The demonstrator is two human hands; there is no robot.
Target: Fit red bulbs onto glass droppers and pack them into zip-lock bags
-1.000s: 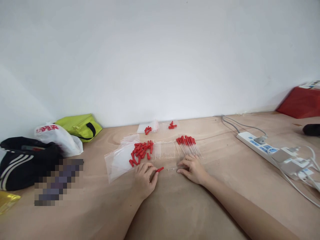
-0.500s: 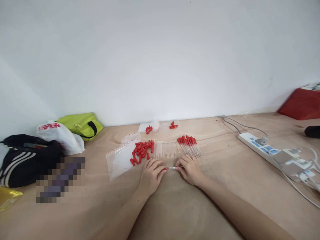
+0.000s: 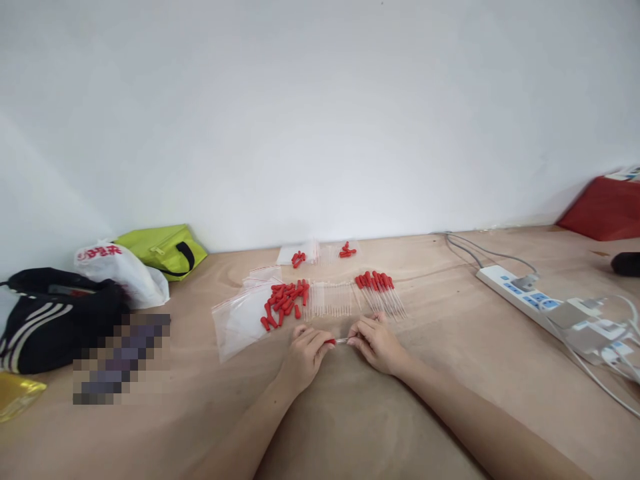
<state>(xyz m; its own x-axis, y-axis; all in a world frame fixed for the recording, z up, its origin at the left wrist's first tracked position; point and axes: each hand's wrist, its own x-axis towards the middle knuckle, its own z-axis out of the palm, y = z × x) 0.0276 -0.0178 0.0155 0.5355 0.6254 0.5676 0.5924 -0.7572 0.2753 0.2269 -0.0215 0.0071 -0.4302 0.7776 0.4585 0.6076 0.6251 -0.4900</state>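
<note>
The white plastic bag (image 3: 125, 277) at the left of the frame carries red characters, but they are creased and too blurred for you to read; the black bag (image 3: 55, 320) below it shows three white stripes, and the power strip (image 3: 500, 283) at right has blue markings too small to make out. In the lower centre, your left hand (image 3: 303, 352) pinches one red bulb (image 3: 331, 341) between thumb and fingers, and your right hand (image 3: 376, 343) pinches one clear tube (image 3: 341, 341). The two meet end to end between your fingertips; you cannot tell how far one sits in the other. Just above your left hand lies a pile of loose red bulbs (image 3: 283, 303), too overlapped to count, beside one row of clear tubes (image 3: 330, 300), too close-set to count. Above your right hand is one fan of red-capped tubes (image 3: 375, 283), its caps overlapping. Two small clusters of red bulbs lie farther back, left (image 3: 299, 259) and right (image 3: 347, 251).
</note>
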